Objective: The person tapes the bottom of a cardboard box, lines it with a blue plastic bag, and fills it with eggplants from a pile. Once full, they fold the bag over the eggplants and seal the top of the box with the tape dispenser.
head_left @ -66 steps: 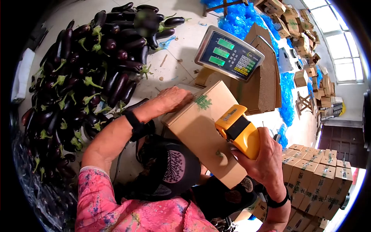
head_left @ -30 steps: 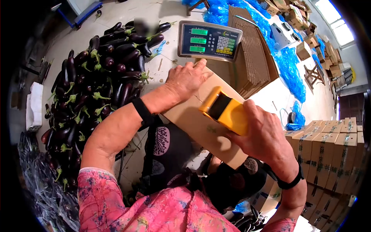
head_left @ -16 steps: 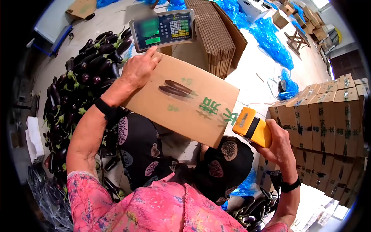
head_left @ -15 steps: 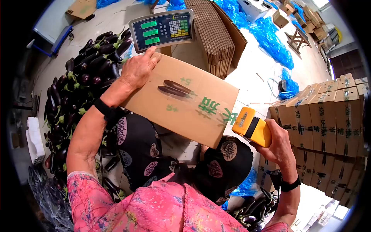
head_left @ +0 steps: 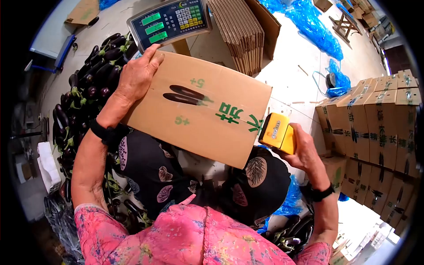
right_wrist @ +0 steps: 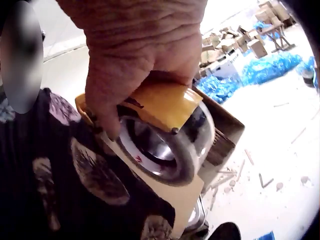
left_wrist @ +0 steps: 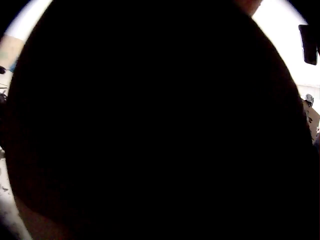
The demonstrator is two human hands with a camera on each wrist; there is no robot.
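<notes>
In the head view a cardboard box (head_left: 198, 106) printed with two eggplants and green characters lies tilted over the person's knees. The left hand (head_left: 138, 76) grips its upper left corner, the fingers bent over the edge. At the box's lower right end, the right hand (head_left: 302, 150) holds a yellow tape dispenser (head_left: 276, 131) close against the edge. The right wrist view shows the right hand (right_wrist: 145, 60) curled round the yellow dispenser (right_wrist: 162, 104), with a roll of clear tape (right_wrist: 187, 167) below. Darkness fills nearly all of the left wrist view.
A scale display (head_left: 168, 22) stands beyond the box, beside flattened cartons (head_left: 238, 33). Eggplants (head_left: 90, 77) are heaped at the left. Printed boxes (head_left: 375, 119) are stacked at the right, and blue plastic (head_left: 313, 28) lies on the floor.
The box has turned from its narrow side to the broad printed face. The left hand has moved to the upper left corner, and the dispenser from above the box to its right end.
</notes>
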